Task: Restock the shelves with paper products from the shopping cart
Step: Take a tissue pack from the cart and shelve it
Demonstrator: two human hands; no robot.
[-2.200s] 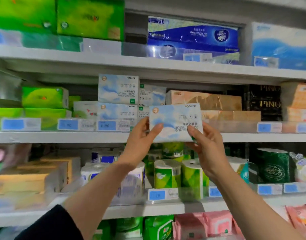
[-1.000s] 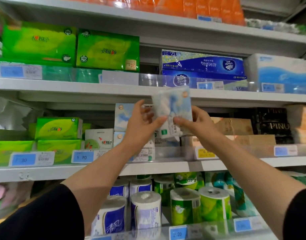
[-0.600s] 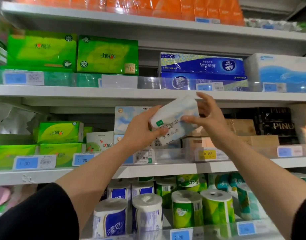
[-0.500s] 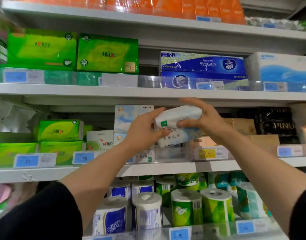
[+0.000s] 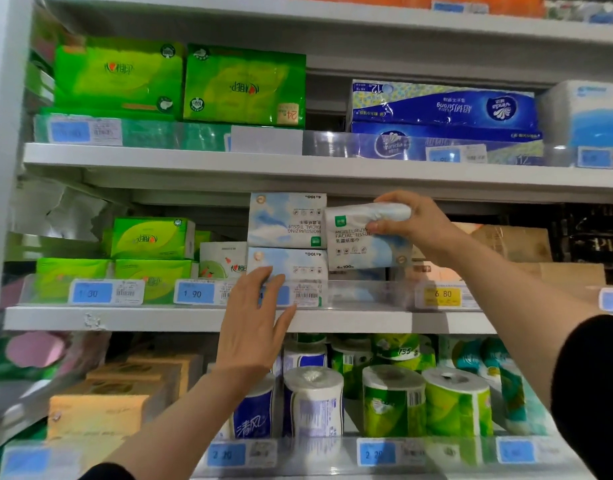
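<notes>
White shelves (image 5: 201, 318) filled the frame, with green tissue packs (image 5: 244, 86) at upper left, blue ones (image 5: 443, 105) at upper right and toilet rolls (image 5: 391, 400) along the bottom. In the middle of the frame, two sky-blue facial tissue packs (image 5: 286, 220) sat stacked on the centre shelf, and just to their right the right hand (image 5: 414, 220) grasped the top edge of a third tissue pack (image 5: 363, 245), touching the stack. The left hand (image 5: 253, 327) was released, its straight fingers resting against the lower stacked pack and the price strip (image 5: 194, 293).
</notes>
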